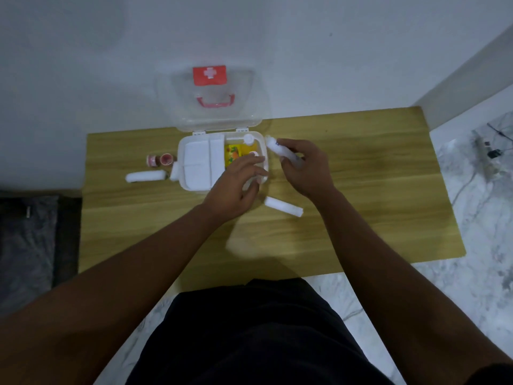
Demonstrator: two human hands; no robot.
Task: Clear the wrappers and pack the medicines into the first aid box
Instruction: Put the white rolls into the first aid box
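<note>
The right hand [304, 168] has its grip clamped around a white bandage roll [280, 150], held tilted just beside the right wall of the open first aid box [194, 159], which sits on the wooden surface [361, 176]. Left of that grip, the left hand [236, 187] reaches over the box's near right corner, fingers loosely curled; whether they close on anything cannot be told. Beyond the left hand's fingers, inside the box, lie a yellow packet [234, 152] and a small white bottle [248, 138], with white gauze pads [198, 159] filling the left part. Below the right grip, another bandage roll [283, 207] lies on the surface. Far left of the box lie a third roll [144, 177] and two pink tape rolls [161, 160]. The clear lid [213, 107] stands open against the wall.
</note>
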